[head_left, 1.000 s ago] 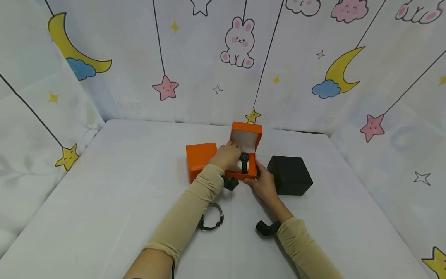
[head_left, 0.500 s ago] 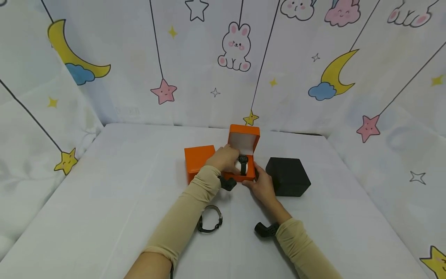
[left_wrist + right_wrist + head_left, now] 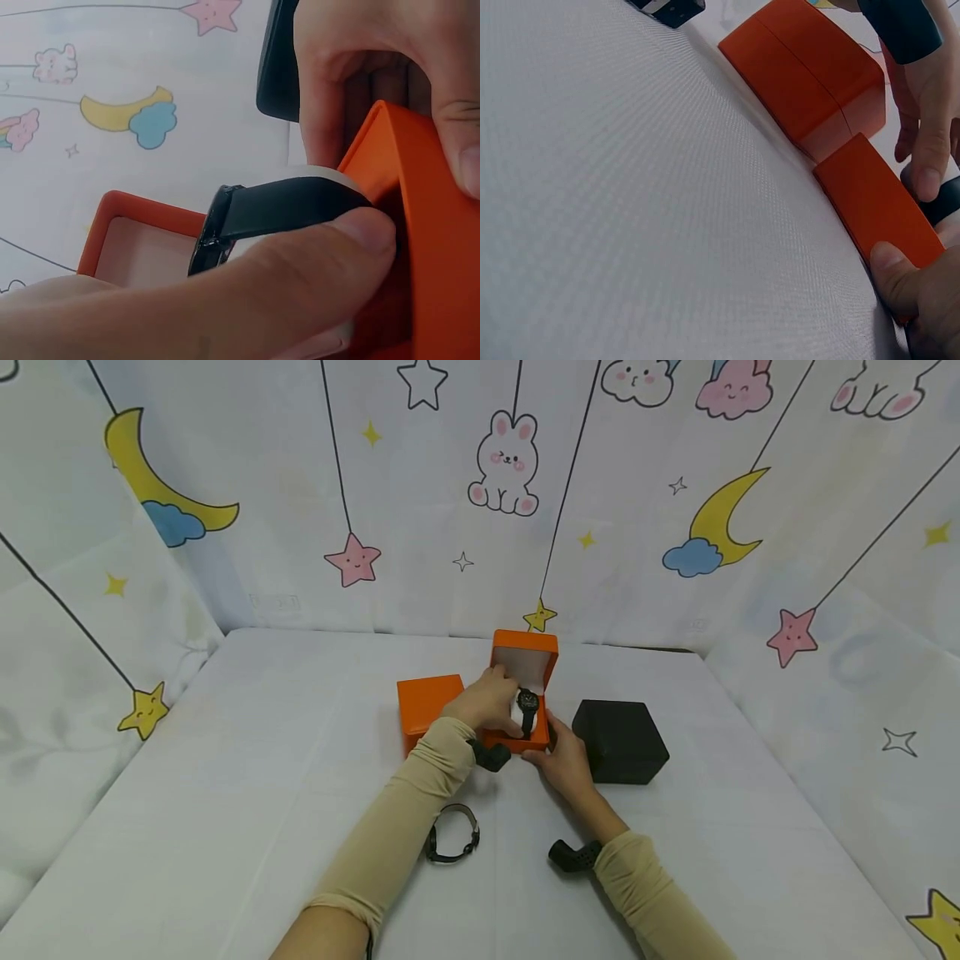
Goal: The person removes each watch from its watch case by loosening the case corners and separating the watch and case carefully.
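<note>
An orange watch box [image 3: 517,743] stands with its lid up at the middle of the table. My left hand [image 3: 483,700] reaches into it and pinches a black wristwatch [image 3: 528,703] wrapped on a white cushion [image 3: 330,172]. In the left wrist view the thumb lies along the cushion and the lower strap, and the watch sits tilted, partly out of the box; the other fingers are mostly hidden. My right hand [image 3: 566,762] grips the box's near right corner, its thumb on the front wall in the right wrist view.
Just left of the open box is a closed orange box [image 3: 427,702]. A black box [image 3: 621,739] stands to the right. A second watch [image 3: 453,833], its strap looped, lies nearer on the white table, beside my left forearm. A printed curtain hangs behind.
The wristwatch and its cushion have tilted and risen slightly in the box, so the dial shows more. My right hand has stayed on the box. The head view has shifted a little.
</note>
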